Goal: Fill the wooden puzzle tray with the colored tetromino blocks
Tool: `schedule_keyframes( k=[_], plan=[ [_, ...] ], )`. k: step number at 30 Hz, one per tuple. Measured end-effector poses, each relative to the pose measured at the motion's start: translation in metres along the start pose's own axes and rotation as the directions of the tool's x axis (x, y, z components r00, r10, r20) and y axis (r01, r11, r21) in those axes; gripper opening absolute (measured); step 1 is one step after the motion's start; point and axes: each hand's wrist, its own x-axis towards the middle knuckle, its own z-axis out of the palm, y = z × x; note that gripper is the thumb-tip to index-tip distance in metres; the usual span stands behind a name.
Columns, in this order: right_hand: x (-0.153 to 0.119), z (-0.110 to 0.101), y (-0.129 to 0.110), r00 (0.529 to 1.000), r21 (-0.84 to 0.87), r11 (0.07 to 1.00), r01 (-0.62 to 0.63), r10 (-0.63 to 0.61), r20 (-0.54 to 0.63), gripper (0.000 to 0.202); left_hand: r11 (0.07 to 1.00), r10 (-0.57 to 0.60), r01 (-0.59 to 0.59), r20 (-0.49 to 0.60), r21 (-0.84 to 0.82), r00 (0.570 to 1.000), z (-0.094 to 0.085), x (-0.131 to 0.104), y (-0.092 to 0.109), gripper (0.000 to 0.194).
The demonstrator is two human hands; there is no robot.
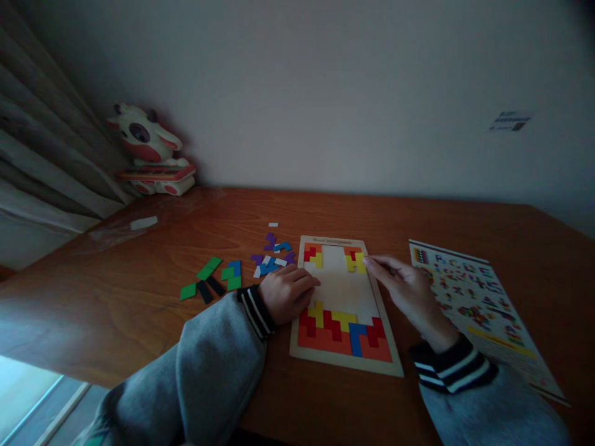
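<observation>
Brown tabletop (446, 217) bore one puzzle board (346, 291) before a pale wall (325, 93)

One cow toy (144, 139) stood at the far left beside a curtain (37, 118), and one printed sheet (488, 322) lay to the right. Two black strips (204, 292) lay left of the board, next to several green pieces (209, 268); closer to it was a scatter of purple, blue and white pieces (268, 267), too crowded to count surely. One white rectangle (273, 224) lay beyond them. Within the board's lower rows sat one blue piece (357, 339) among red, orange and yellow ones, while two smaller clusters occupied the top corners.

The left hand (288, 291) rested palm down across the board's left edge, forefinger reaching inward, the others curled; whether it held anything was hidden. The right hand (409, 294) leaned in from the right, thumb and forefinger narrowed together at a yellow piece (360, 263) near the upper right rim; pinching or merely pressing, one could not tell.

Between both hands, the board's pale base showed uncovered from top clusters to lower rows. A strip of wood separated its right edge from the sheet
</observation>
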Motion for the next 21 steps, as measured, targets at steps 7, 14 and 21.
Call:
schedule_keyframes(
  k=[7,14,21],
  plan=[
    [-0.0013,0.0016,0.0010,0.994,-0.009,0.999,-0.037,0.038,0.103,0.031,1.000,-0.010,0.010,0.000,-0.015,1.000,-0.0007,0.0006,0.0004,0.021],
    [-0.0016,0.0035,-0.0014,0.992,0.080,0.992,-0.102,0.095,0.082,0.040,1.000,-0.007,0.007,-0.005,-0.015,1.000,0.0000,-0.0003,-0.0001,0.021],
    [-0.0006,0.0028,0.0042,0.993,0.077,0.996,-0.054,0.046,0.109,0.035,1.000,-0.002,0.002,-0.001,-0.024,1.000,0.0003,0.0001,-0.0003,0.021]
  ],
)
